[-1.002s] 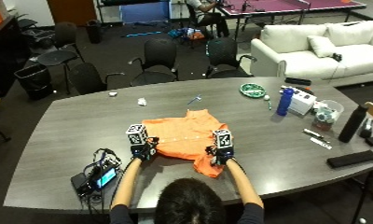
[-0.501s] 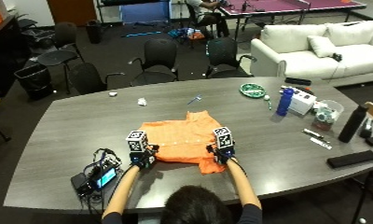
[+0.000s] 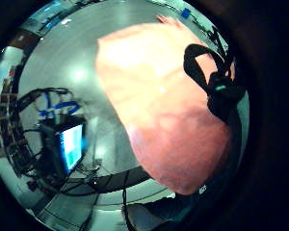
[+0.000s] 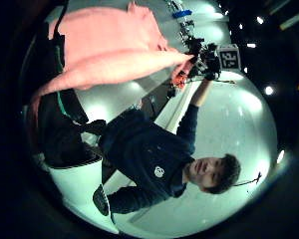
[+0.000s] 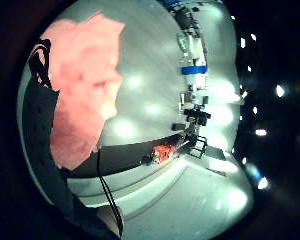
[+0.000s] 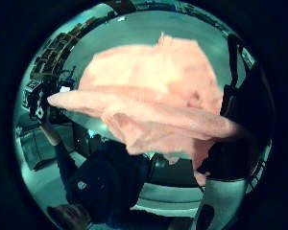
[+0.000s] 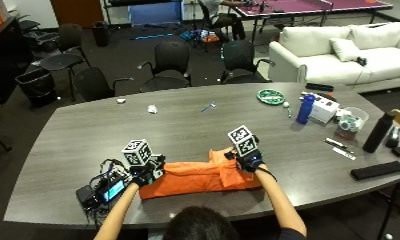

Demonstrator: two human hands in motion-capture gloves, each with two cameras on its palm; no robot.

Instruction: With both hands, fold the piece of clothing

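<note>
At the near edge of the grey surface (image 7: 87, 145), just in front of the person, the orange garment (image 7: 199, 176) lay as a long narrow band in the outside view. The left hand (image 7: 144, 175) gripped one end of the garment and the right hand (image 7: 248, 161) the other, so the garment spanned the space between them. A black device with a lit screen (image 7: 111, 189) sat just beside the garment's left end.

From the left palm's little-finger side, the garment (image 3: 154, 101) filled much of the view, draped close under that palm, with the lit device (image 3: 67, 147) on the surface beside it.

From the left palm's thumb side, the raised edge of the garment (image 4: 109, 64) ran taut across to the other hand (image 4: 202, 59), whose fingers pinched it.

The right palm's little-finger side showed the garment (image 5: 85, 80) close by, its far part flat on the surface.

From the right palm's thumb side, a doubled fold of the garment (image 6: 149, 115) hung lifted above the flat layer — so I judged a lengthwise fold was under way. The next move likely called for both hands to lay the held edge down evenly and square — then fold the band across.
</note>
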